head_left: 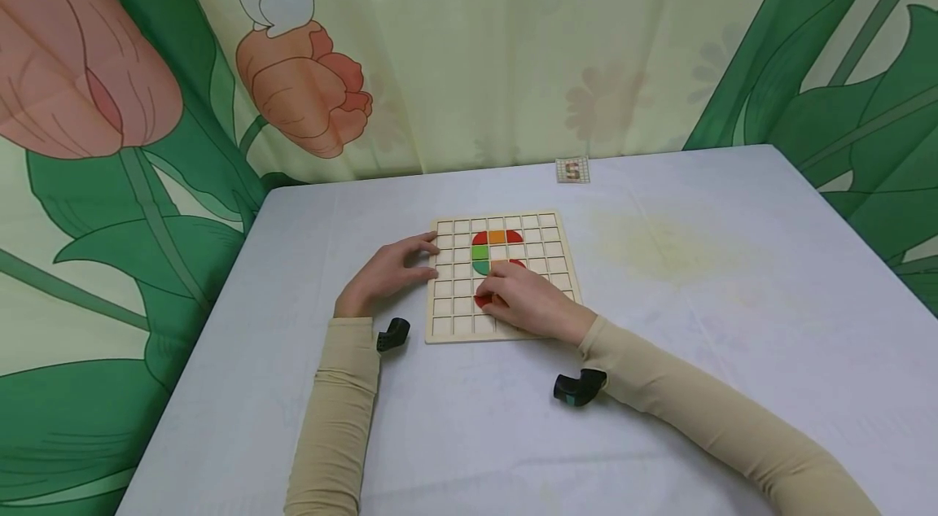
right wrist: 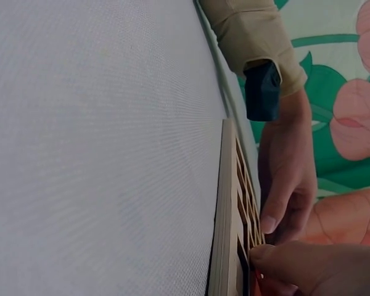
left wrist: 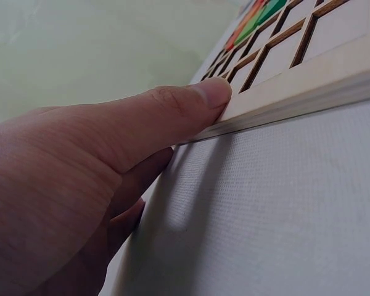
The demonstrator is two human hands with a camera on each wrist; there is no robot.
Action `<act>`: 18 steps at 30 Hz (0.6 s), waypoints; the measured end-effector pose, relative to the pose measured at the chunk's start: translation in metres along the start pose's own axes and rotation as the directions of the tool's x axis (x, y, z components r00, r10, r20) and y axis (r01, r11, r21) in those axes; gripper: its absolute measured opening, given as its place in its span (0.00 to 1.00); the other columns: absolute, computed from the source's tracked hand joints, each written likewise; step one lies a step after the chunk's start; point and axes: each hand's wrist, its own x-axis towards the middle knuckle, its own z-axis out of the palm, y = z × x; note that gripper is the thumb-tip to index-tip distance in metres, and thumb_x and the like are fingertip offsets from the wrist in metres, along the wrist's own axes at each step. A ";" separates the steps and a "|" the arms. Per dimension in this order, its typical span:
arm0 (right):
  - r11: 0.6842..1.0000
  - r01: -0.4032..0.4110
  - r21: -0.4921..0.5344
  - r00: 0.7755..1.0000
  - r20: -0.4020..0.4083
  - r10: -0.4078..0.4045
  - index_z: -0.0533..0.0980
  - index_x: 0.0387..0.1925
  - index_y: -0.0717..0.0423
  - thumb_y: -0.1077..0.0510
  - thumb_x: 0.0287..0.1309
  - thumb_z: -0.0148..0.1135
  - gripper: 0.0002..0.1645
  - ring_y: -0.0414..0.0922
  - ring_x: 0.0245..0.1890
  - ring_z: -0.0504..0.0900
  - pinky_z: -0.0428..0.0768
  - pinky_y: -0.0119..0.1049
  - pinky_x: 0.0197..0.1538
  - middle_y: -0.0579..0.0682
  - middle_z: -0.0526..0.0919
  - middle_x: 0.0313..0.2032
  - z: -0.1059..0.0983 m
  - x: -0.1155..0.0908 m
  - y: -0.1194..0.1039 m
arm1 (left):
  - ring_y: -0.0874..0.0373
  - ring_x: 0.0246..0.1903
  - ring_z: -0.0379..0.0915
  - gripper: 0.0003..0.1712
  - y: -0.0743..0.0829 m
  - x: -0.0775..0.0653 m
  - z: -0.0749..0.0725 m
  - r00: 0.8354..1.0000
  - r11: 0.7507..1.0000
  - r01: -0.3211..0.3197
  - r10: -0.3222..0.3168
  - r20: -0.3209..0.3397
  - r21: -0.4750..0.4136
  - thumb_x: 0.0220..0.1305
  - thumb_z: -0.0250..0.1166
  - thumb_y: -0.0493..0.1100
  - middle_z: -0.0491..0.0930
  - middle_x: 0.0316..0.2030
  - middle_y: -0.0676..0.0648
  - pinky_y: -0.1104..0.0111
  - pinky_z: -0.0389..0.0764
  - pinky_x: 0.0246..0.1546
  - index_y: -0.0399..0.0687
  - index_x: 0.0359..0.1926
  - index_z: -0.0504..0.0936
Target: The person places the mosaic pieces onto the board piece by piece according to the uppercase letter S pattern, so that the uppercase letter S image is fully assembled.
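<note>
A square wooden grid board [head_left: 443, 308] lies on the table, with red, orange and green pieces set in some of its cells. My left hand [head_left: 392, 268] rests at its left edge; in the left wrist view the thumb [left wrist: 213, 92] touches the rim with the other fingers loosely bent below. My right hand [head_left: 531, 300] reaches over the lower middle of the board and pinches a red piece [head_left: 481, 301] with rounded edge between thumb and fingers. That hand covers several cells and part of the lower pieces. In the right wrist view the red piece [right wrist: 257, 282] shows under the thumb.
A small card [head_left: 572, 170] with a grid pattern lies at the table's back edge. Black wrist devices [head_left: 393, 334] sit at both cuffs. Behind the white table [head_left: 696, 337] hangs a printed curtain [head_left: 476, 52].
</note>
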 end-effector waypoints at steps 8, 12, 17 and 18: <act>1.000 -0.006 0.010 1.000 -0.011 0.006 0.83 0.38 0.53 0.62 0.57 0.65 0.07 0.40 0.33 0.70 0.74 0.30 0.36 0.45 0.75 0.33 0.000 0.000 -0.001 | 0.57 0.72 0.52 0.22 -0.002 0.000 0.001 1.000 1.000 -0.005 0.005 -0.004 0.011 0.61 0.70 0.49 0.64 0.70 0.56 0.60 0.54 0.71 0.50 0.55 0.80; 1.000 -0.003 0.006 1.000 -0.018 0.003 0.83 0.38 0.54 0.62 0.57 0.66 0.06 0.40 0.32 0.70 0.74 0.30 0.36 0.45 0.75 0.33 0.001 -0.001 -0.001 | 0.57 0.72 0.52 0.21 -0.003 0.001 0.001 1.000 1.000 -0.003 0.003 -0.003 0.013 0.61 0.70 0.49 0.64 0.70 0.56 0.60 0.54 0.71 0.50 0.55 0.80; 0.999 -0.044 0.013 0.999 -0.028 0.044 0.83 0.41 0.56 0.58 0.59 0.67 0.09 0.41 0.35 0.73 0.76 0.33 0.40 0.46 0.78 0.37 -0.005 -0.003 0.003 | 0.57 0.72 0.52 0.21 -0.003 0.001 0.001 1.000 1.000 0.001 -0.001 -0.001 0.011 0.61 0.70 0.49 0.64 0.70 0.56 0.60 0.55 0.71 0.50 0.54 0.80; 0.998 -0.065 0.016 0.997 -0.035 0.065 0.83 0.42 0.56 0.57 0.60 0.66 0.10 0.42 0.36 0.74 0.77 0.35 0.41 0.47 0.78 0.38 -0.008 -0.004 0.005 | 0.57 0.72 0.52 0.21 -0.003 0.001 0.001 1.000 1.000 0.004 -0.004 -0.001 0.008 0.61 0.70 0.49 0.64 0.70 0.57 0.60 0.55 0.71 0.50 0.54 0.80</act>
